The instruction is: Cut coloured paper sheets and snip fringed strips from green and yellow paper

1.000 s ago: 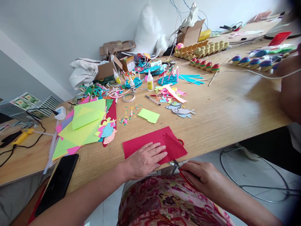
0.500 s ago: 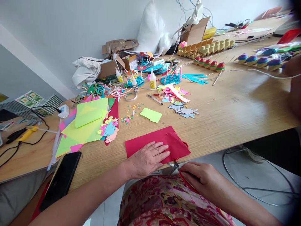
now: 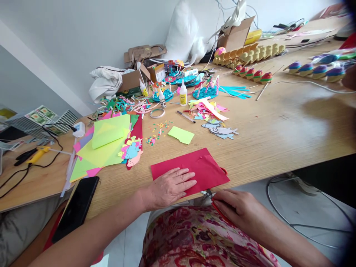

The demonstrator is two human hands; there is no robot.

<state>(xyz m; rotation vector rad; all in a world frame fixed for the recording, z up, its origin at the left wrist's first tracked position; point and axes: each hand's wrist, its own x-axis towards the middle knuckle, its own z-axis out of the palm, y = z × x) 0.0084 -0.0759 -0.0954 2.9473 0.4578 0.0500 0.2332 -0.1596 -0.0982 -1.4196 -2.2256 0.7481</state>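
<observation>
A sheet of red paper lies near the table's front edge, its right part slightly creased. My left hand rests flat on its lower left part with the fingers stretched out. In my right hand is a red-handled plier-like tool, its metal head just below the paper's lower edge. The exact kind of tool is hard to make out. Part of a red loop shows from beneath the paper's right edge. Beyond the paper lies a small light-green paper piece.
Stacked coloured paper and cut-out fish lie left, near a black phone. Farther back are confetti dots, a pen, grey fish cut-outs, paper scraps, a glue bottle and painted egg-carton pieces.
My left hand has slid slightly left over the red paper. The tool's head, at the paper's lower edge before, now sits just below it. The whole view has shifted a little.
</observation>
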